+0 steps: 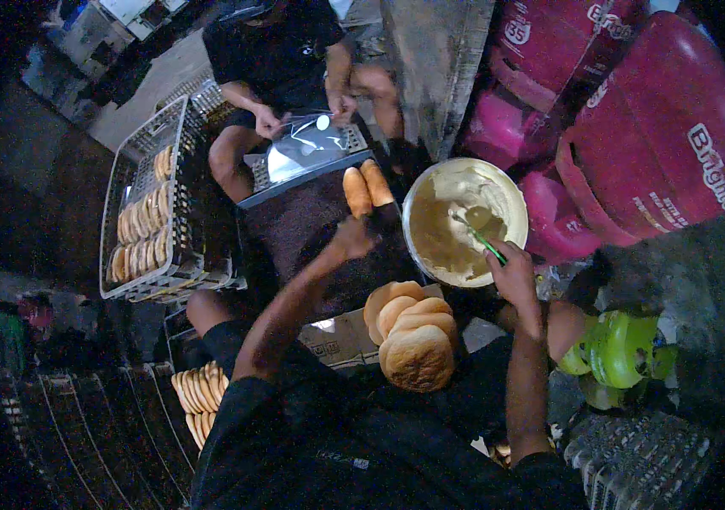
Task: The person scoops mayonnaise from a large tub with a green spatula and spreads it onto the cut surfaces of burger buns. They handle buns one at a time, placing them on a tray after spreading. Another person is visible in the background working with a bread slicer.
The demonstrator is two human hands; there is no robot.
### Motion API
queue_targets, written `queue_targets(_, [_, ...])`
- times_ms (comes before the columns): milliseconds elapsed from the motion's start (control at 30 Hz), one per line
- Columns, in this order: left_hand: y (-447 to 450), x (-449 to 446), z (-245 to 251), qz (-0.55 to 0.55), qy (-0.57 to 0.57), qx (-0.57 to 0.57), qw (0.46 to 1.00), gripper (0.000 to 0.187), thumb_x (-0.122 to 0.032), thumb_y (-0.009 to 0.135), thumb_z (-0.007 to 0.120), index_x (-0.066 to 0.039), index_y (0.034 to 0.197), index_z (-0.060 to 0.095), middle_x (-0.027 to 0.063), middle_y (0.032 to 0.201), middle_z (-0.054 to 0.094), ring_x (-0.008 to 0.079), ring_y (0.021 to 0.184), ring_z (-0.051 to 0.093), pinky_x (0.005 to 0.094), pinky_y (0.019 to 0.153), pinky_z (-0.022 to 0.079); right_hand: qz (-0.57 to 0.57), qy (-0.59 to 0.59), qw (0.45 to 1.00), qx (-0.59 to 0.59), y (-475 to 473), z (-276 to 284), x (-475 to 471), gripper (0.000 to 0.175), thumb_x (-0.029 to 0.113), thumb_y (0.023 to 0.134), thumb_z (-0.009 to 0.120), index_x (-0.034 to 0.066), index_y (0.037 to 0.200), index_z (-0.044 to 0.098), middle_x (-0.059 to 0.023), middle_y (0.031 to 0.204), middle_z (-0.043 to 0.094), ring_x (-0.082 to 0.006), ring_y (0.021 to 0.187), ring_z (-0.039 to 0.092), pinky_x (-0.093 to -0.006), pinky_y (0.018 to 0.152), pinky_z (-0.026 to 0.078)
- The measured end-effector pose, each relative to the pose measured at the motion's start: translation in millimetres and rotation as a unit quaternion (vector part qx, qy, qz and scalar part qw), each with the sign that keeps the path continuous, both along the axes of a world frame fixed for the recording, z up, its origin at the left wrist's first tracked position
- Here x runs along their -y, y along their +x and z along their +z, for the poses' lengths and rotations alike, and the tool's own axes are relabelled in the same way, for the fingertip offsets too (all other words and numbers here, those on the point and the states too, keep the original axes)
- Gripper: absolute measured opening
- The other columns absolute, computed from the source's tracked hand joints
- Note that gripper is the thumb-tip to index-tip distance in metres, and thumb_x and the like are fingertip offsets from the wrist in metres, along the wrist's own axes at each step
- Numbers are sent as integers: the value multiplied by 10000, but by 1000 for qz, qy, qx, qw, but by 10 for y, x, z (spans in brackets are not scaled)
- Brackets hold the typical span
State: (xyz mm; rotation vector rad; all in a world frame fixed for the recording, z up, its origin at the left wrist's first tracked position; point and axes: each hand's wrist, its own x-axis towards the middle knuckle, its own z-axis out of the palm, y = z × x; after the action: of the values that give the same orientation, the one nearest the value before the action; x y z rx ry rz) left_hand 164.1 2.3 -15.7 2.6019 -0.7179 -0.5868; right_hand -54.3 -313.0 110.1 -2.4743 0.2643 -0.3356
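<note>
My right hand (513,274) grips the green handle of a spreading utensil (487,245), whose end reaches into a round tub of cream-coloured spread (458,223). My left hand (356,239) is at the near end of two browned bread rolls (367,188); it is blurred, and whether it holds a roll cannot be told. The rolls lie side by side at the edge of a dark surface (292,229). Close to my body, overlapping round flat breads (417,338) are stacked over a cardboard box (337,344).
Opposite, a person (273,70) holds clear plastic film (305,150) over a tray. A plastic crate (174,255) with rows of breads stands at left. More breads (200,395) lie lower left. Pink gas cylinders (656,140) stand upper right, a green cylinder (617,350) at right.
</note>
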Motion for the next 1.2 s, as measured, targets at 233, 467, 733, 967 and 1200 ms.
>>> queue_targets(233, [-2363, 114, 544, -23, -185, -22, 982, 284, -241, 983, 504, -70, 1184, 608, 223, 1247, 604, 358, 1086, 616, 472, 921, 509, -9, -82, 985, -154, -12, -3, -50, 390, 100, 884, 586, 48, 1269, 565, -231, 971, 683, -467, 946, 647, -543, 860, 507])
queue_targets(467, [-2533, -99, 1168, -135, -116, 22, 984, 506, -137, 828, 655, -23, 1307, 540, 209, 1300, 515, 426, 1151, 541, 492, 963, 482, 24, -111, 963, -245, 145, -80, 56, 208, 66, 815, 581, 14, 972, 707, -216, 978, 702, -407, 971, 678, -514, 845, 534])
queue_targets(733, [-2280, -167, 1164, -134, -146, 78, 977, 1132, -568, 750, 766, 41, 1539, 229, 287, 1481, 369, 496, 1354, 367, 605, 1113, 306, 103, -190, 887, -408, 261, -771, 198, 276, 158, 793, 623, -2, 996, 723, -282, 963, 694, -401, 925, 702, -490, 823, 552])
queue_targets(967, [-2197, -1, 1068, -79, -166, 33, 982, 910, -536, 800, 762, -15, 1439, 377, 198, 1337, 513, 368, 1194, 524, 501, 1031, 423, 171, 9, 967, -190, 190, -618, -321, 319, 142, 846, 594, 1, 1113, 697, -221, 891, 720, -332, 788, 706, -417, 724, 554])
queue_targets(1200, [-1503, -262, 1045, 211, -424, -301, 828, 672, -540, 889, 707, -76, 1337, 518, 108, 1192, 649, 243, 1022, 673, 401, 936, 542, 108, 273, 932, -212, 206, 39, -395, 263, 126, 929, 636, 40, 1175, 664, -165, 1104, 711, -284, 1049, 680, -417, 902, 525])
